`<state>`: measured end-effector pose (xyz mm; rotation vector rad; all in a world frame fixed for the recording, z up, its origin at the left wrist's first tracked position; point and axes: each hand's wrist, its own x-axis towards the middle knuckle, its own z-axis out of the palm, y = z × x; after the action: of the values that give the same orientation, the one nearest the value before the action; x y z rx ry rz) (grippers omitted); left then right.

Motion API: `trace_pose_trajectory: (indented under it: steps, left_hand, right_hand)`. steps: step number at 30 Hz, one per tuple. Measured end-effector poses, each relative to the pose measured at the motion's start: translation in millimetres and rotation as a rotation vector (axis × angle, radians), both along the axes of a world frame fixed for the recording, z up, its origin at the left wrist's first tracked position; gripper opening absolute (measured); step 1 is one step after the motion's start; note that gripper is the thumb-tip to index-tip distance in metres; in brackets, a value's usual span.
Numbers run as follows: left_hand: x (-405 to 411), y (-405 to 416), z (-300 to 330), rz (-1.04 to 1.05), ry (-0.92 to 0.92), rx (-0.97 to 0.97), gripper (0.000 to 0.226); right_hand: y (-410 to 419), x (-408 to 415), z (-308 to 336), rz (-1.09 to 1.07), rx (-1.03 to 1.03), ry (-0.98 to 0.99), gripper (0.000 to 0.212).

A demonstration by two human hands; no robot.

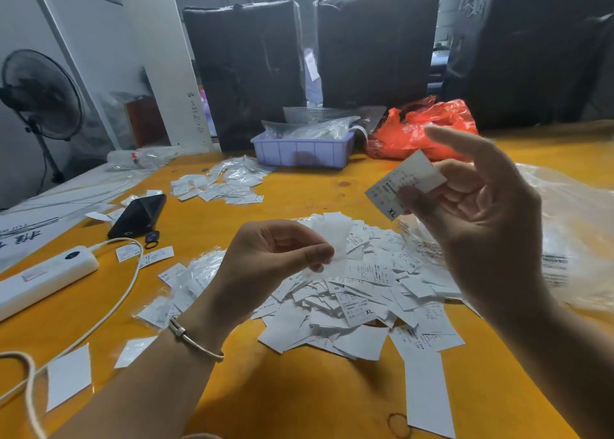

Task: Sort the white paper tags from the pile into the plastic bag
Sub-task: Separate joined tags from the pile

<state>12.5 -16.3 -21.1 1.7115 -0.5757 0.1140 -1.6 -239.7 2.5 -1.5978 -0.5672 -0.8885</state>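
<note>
Pinching the XL tag in our right hand and a small clear bag in our left hand, we judge both light, thin, slippery; hold by edges.

Everything sits on or around a yellow-orange table. A black phone lies on its left side, with a small black ring-shaped thing touching its near corner. Nearer the table's left edge there's a white power strip, its white cord looping off toward the near-left corner. At the table's far edge sits a lavender plastic tray, and just right of that a crumpled red plastic bag. Off the table's left side stands a black fan. Behind the far edge are big black-wrapped bundles.
</note>
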Motion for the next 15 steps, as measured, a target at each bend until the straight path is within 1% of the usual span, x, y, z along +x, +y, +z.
trace_pose_trajectory:
  steps: [3, 6, 9, 15]
  left_hand:
    - [-0.8, 0.1, -0.4, -0.011, -0.012, 0.017, 0.022]
    - [-0.8, -1.2, -0.6, -0.032, -0.014, 0.034, 0.022]
    - [-2.1, -2.6, -1.1, -0.071, -0.012, 0.05, 0.021]
    - [-3.1, -3.8, -0.5, -0.107, -0.005, 0.039, 0.017]
  right_hand:
    - [5.5, -6.0, 1.2, 0.044, -0.024, -0.016, 0.044]
    - [8.6, -6.2, -0.9, 0.107, -0.022, 0.048, 0.035]
    - [9.0, -4.2, -3.4, 0.129, -0.027, 0.105, 0.034]
    - [7.8, -1.8, -4.8, 0.123, -0.054, 0.125, 0.034]
